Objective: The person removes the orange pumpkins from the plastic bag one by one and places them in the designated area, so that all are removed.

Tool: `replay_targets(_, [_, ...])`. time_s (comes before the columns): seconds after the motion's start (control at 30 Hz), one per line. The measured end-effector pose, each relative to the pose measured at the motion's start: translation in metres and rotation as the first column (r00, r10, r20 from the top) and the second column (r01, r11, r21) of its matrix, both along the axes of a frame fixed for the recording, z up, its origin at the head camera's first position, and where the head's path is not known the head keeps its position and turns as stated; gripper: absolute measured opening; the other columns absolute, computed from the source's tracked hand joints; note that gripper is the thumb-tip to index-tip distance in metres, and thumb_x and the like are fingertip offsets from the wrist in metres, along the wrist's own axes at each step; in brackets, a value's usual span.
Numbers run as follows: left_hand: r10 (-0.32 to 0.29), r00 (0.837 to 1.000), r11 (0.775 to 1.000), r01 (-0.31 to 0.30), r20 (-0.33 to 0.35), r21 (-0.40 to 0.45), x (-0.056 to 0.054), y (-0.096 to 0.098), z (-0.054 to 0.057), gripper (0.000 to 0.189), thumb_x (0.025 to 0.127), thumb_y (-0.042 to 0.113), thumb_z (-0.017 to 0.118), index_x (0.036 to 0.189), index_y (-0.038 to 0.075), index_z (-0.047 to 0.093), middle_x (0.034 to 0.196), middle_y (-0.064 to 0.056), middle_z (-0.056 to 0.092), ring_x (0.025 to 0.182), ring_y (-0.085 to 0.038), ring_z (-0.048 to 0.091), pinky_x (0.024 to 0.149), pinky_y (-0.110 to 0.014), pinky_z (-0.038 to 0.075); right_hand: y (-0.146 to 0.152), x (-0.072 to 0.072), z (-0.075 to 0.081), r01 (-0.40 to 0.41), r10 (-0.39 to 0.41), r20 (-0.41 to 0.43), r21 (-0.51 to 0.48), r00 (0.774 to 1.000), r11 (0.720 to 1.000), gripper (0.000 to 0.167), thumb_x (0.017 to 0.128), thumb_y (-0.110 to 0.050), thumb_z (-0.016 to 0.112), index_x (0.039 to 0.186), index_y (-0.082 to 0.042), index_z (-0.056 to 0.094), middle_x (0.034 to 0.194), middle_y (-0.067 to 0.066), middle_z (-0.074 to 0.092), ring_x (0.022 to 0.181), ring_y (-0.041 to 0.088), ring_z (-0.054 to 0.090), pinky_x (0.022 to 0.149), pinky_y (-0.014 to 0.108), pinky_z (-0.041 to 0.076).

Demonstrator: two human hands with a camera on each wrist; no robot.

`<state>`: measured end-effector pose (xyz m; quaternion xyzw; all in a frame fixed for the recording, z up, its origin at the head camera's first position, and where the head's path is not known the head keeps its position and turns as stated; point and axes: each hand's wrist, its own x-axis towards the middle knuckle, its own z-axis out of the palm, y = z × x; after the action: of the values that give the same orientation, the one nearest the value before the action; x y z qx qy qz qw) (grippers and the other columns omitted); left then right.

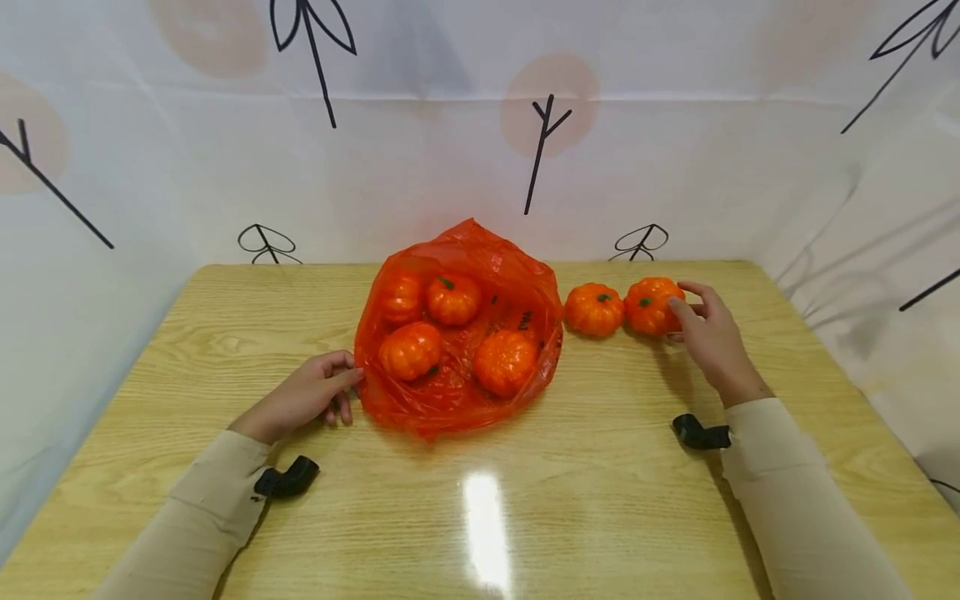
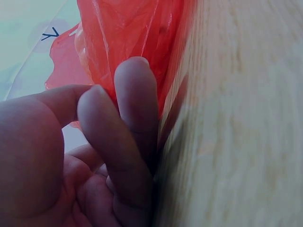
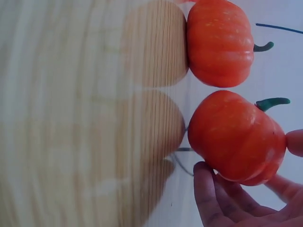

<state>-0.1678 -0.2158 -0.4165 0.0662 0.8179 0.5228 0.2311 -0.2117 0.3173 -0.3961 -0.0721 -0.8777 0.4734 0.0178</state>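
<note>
A translucent red plastic bag (image 1: 442, 417) lies spread wide on the table, with several small orange pumpkins (image 1: 506, 362) with green stems inside. At its left edge, my left hand (image 1: 303, 392) pinches the rim between thumb and fingers; the left wrist view shows the crumpled bag wall (image 2: 128, 38) right at the fingertips. To the right of the bag, two more pumpkins sit side by side. My right hand (image 1: 708, 337) grips the outer pumpkin (image 1: 651, 305) from its right side. That pumpkin tilts in the right wrist view, beside the upright inner pumpkin (image 3: 220, 45).
The wooden table (image 1: 360, 533) has its back edge against a white patterned cloth (image 1: 435, 158). A black device (image 1: 288, 479) sits by the left wrist and another black device (image 1: 700, 433) by the right wrist.
</note>
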Motion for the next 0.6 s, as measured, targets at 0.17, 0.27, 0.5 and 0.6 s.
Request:
replay_targets(0.17, [-0.003,1.000,1.000,0.003,-0.005,-0.003,-0.0001,0.0000,0.0008,0.031,0.105,0.033,0.052,0.100,0.002,0.049,0.070,-0.011,0.063,0.059,-0.022,0.065,0.051,-0.028,0.051,0.0017,0.0003,0.0009,-0.015,0.015,0.008,-0.028,1.000,0.999,0.061,0.107,-0.045,0.034,0.159,-0.014,0.023,0.145,0.029,0.039,0.080,-0.003,0.056,0.071,0.014,0.055])
replay_targets(0.27, [-0.002,1.000,1.000,0.002,-0.003,-0.004,0.0001,-0.0002,0.0011,0.031,0.105,0.033,0.052,0.100,0.002,0.049,0.070,-0.011,0.063,0.059,-0.021,0.065,0.051,-0.028,0.051,0.0021,0.0001,0.0011,-0.016,0.017,0.017,-0.054,1.000,0.998,0.060,0.108,-0.044,0.033,0.159,-0.014,0.023,0.148,0.030,0.036,0.081,-0.002,0.056,0.071,0.015,0.056])
replay_targets(0.5, [0.001,1.000,1.000,-0.001,0.002,0.005,-0.0006,-0.0006,0.0002,0.031,0.105,0.033,0.053,0.100,0.003,0.049,0.074,-0.011,0.062,0.059,-0.021,0.065,0.051,-0.028,0.051,0.0043,-0.0014,0.0016,-0.028,0.033,0.064,-0.077,0.997,0.997,0.064,0.107,-0.047,0.032,0.160,-0.015,0.018,0.156,0.033,0.025,0.079,0.005,0.062,0.072,0.014,0.055])
replay_targets(0.6, [-0.001,1.000,1.000,0.001,0.003,0.007,-0.0011,-0.0003,0.0002,0.031,0.105,0.033,0.053,0.100,0.003,0.049,0.074,-0.011,0.062,0.059,-0.021,0.065,0.051,-0.027,0.051,0.0065,-0.0017,0.0017,-0.040,0.046,0.069,-0.091,0.997,0.995,0.070,0.105,-0.049,0.039,0.160,-0.012,0.015,0.155,0.034,0.021,0.074,0.006,0.066,0.071,0.014,0.056])
